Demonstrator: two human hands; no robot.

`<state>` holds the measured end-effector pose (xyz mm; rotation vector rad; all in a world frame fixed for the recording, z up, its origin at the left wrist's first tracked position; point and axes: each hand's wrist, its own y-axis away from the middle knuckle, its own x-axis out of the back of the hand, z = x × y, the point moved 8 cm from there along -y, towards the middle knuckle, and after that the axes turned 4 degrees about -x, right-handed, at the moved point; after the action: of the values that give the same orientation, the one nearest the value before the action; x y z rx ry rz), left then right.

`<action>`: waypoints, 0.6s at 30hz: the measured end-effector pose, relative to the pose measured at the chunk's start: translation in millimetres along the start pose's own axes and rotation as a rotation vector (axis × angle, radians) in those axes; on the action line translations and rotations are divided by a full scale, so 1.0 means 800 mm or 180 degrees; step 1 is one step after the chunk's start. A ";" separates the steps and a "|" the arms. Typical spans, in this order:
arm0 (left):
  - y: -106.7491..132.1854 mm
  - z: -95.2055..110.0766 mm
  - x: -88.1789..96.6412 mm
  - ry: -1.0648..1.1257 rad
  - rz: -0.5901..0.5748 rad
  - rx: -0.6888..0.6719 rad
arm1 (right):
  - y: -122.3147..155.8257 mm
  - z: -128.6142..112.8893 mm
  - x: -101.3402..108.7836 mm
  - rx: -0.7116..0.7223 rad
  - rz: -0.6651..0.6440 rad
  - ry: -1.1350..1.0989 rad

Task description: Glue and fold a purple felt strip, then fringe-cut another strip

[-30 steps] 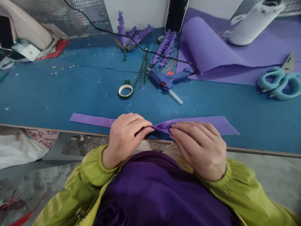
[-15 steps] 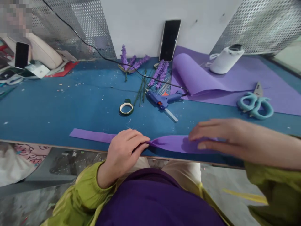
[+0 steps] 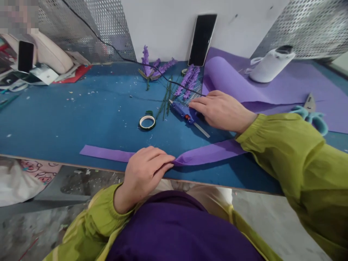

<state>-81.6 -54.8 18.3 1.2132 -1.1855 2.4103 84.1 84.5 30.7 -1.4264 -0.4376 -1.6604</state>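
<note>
1. A long purple strip (image 3: 209, 152) is laid along the near edge of the blue table (image 3: 108, 108); its right-hand end is hidden by the sleeve.
2. The strip is gathered at its middle, where it is pinched between the thumb and fingers of the left hand (image 3: 144, 175).
3. The glue gun (image 3: 179, 110) is reached by the right hand (image 3: 223, 110); its handle is covered by that hand, and whether the fingers are closed around it cannot be told.
4. Cutting and gathering of the strip can be judged done; no fastening of the pinch is seen, so gluing is probably left.
5. Purple flower sprigs (image 3: 189, 81) are laid beyond the gun, not joined to the strip.
6. The tape roll (image 3: 147, 123) and the scissors (image 3: 310, 112) are left unheld, apart from both hands.
</note>
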 end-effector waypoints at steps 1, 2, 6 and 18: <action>0.000 0.000 0.000 -0.0012 -0.0015 0.0015 | -0.001 0.000 -0.003 0.0049 -0.0028 0.0043; 0.000 0.000 0.000 -0.0022 -0.0028 0.0031 | -0.003 0.000 -0.006 0.0081 -0.0073 0.0123; 0.001 0.001 0.001 -0.0066 -0.0032 0.0042 | -0.007 0.000 -0.008 -0.0024 -0.0141 0.0327; 0.002 -0.005 0.004 -0.0320 0.0193 0.0247 | 0.031 0.013 0.102 -0.1130 0.0772 -0.1470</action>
<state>-86.8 -53.4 17.9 1.3551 -1.1827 2.4873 113.6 46.9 102.2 -2.0527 -0.2119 -1.2476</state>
